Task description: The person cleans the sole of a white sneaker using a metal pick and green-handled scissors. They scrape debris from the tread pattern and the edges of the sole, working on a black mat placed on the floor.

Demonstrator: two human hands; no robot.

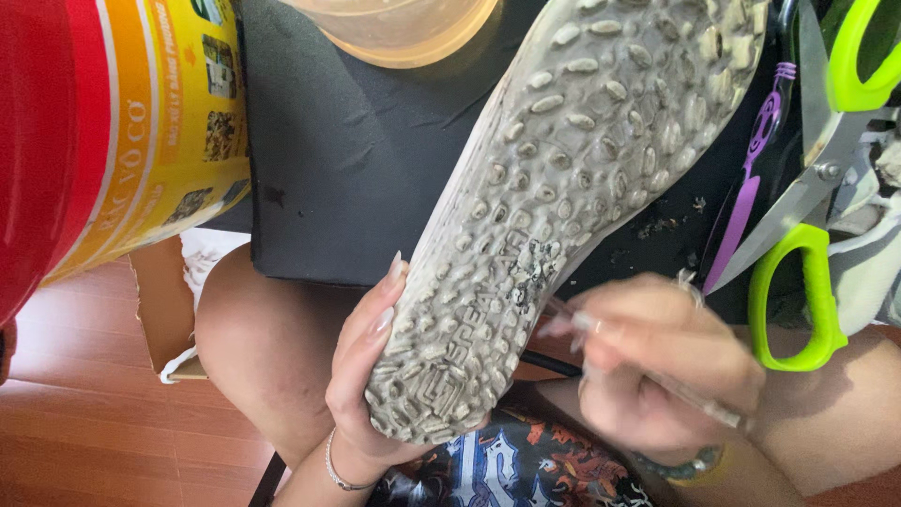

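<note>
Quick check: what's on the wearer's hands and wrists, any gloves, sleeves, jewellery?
No gloves, no sleeves in view. Left hand has long pointed nails and a thin silver chain bracelet at the wrist. Right hand, motion-blurred, wears a greenish beaded bracelet.

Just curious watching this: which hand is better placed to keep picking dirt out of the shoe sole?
Probably the right hand: it holds a thin tool pointed at the dirty sole, while the left hand grips the heel.

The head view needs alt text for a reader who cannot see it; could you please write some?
A left hand holds a dirty studded shoe sole upturned while the blurred right hand works a thin tool at it. Green-handled scissors lie right, a red-and-yellow tub left.
</note>
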